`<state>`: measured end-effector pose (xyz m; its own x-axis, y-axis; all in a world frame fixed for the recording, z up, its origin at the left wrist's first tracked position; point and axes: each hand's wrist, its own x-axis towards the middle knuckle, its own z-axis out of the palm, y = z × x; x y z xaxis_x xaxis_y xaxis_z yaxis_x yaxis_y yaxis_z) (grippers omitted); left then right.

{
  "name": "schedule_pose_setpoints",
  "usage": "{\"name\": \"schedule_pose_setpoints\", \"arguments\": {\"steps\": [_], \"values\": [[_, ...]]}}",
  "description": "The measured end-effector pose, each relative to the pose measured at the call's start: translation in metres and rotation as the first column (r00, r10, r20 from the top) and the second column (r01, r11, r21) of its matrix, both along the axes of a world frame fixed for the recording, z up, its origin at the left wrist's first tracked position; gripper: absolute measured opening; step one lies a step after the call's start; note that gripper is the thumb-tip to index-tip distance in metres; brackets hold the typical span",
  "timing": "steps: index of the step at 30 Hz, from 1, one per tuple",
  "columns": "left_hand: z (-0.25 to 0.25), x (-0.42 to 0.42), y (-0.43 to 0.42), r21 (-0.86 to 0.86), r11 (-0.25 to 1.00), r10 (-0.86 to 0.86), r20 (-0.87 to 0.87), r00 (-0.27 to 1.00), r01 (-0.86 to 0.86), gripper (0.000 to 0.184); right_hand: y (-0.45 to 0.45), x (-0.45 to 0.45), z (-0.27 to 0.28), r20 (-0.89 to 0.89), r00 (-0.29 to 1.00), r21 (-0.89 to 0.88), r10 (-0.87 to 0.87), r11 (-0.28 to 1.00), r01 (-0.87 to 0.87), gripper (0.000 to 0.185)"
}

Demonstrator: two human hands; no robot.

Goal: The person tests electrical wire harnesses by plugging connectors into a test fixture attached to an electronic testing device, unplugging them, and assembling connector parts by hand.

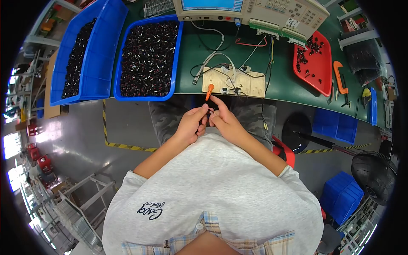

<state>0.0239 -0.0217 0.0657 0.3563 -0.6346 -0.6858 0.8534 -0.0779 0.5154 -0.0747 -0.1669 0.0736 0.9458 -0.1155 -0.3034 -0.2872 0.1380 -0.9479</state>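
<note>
My left hand (191, 124) is closed, with its thumb and fingers pinched together in front of my shirt. Beside it, my right hand (228, 123) is also closed, its index finger reaching up toward an orange handle (210, 91) at the front edge of a wooden board (256, 86). Between the fingertips of both hands is a small black part (210, 111), mostly covered by the fingers, so its exact kind is unclear. Wires and small clips lie on the board just beyond my hands.
A blue bin (175, 80) full of small black parts stands left, next to a deeper blue bin (100, 55). A bench instrument (280, 17) with wires stands behind the board. On the right are a red tray (316, 68) with black parts and orange-handled pliers (338, 78).
</note>
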Motion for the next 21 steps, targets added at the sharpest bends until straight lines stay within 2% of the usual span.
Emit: {"name": "schedule_pose_setpoints", "arguments": {"steps": [2,5,8,11,14,16,17,19,20,21], "values": [[-0.003,-0.002,0.002,0.026,1.000,-0.008,0.080,0.997,0.006,0.033,-0.001,-0.002,-0.003,0.013,0.999,-0.126,0.052,0.991,-0.050,0.057],[0.002,-0.003,0.000,0.140,0.984,-0.144,0.291,0.946,0.107,0.027,-0.004,-0.005,0.000,-0.038,0.994,-0.142,0.098,0.985,-0.102,0.053],[0.005,-0.005,-0.003,0.117,0.988,-0.135,0.377,0.916,0.097,0.025,0.002,-0.008,0.001,-0.059,0.998,0.103,-0.024,0.994,0.030,0.041],[0.018,-0.007,-0.009,0.064,0.997,0.010,0.520,0.854,-0.050,0.023,0.002,-0.003,-0.004,-0.146,0.973,0.443,-0.178,0.868,0.225,0.027],[0.063,-0.004,-0.009,-0.113,0.981,0.195,0.643,0.741,-0.160,0.016,-0.002,0.002,0.008,-0.259,0.907,0.479,-0.331,0.772,0.418,0.023],[0.113,-0.003,0.001,-0.180,0.979,0.202,0.847,0.492,-0.093,0.017,-0.004,0.004,0.006,-0.279,0.883,0.470,-0.377,0.748,0.468,0.023],[0.133,0.005,0.006,-0.297,0.954,0.278,0.927,0.252,0.040,0.017,-0.005,0.005,0.003,-0.280,0.880,0.475,-0.383,0.742,0.473,0.023],[0.175,0.009,0.007,-0.409,0.878,0.432,0.901,-0.040,0.250,0.019,-0.004,0.006,0.003,-0.286,0.870,0.486,-0.403,0.721,0.493,0.022],[0.194,0.011,0.007,-0.415,0.840,0.473,0.876,-0.097,0.350,0.020,-0.004,0.008,0.003,-0.284,0.867,0.495,-0.408,0.713,0.498,0.022],[0.210,0.011,0.009,-0.394,0.812,0.472,0.877,-0.087,0.431,0.021,-0.003,0.009,0.001,-0.287,0.864,0.504,-0.414,0.702,0.504,0.022]]}}
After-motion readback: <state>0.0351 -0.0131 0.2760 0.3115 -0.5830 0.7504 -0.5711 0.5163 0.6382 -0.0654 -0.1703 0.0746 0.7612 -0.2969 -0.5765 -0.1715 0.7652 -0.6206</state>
